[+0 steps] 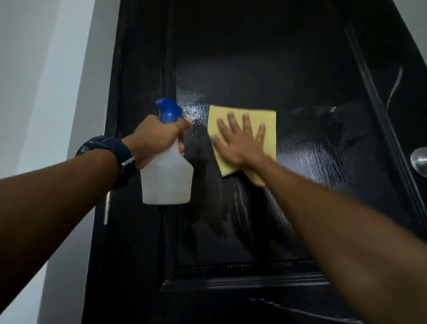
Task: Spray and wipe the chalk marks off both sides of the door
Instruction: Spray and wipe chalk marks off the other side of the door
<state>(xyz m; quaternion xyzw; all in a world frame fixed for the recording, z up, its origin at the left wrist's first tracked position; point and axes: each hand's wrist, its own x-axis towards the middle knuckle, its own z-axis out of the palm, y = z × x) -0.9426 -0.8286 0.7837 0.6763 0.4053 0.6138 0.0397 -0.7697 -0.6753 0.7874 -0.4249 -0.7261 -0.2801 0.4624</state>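
Right hand [241, 144] presses flat, fingers spread, on the yellow cloth [266, 121] against the wet black door [252, 51]; at its nine o'clock, left hand [153, 142] grips the spray bottle [166, 180].

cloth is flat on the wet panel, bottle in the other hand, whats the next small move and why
Probably slide the right hand, pressed flat on the yellow cloth, right across the door panel. Wet streaks shine beside and below the cloth, and a pale mark shows near the right moulding. The left hand grips the spray bottle clear of the cloth, so more spray looks unneeded for now.
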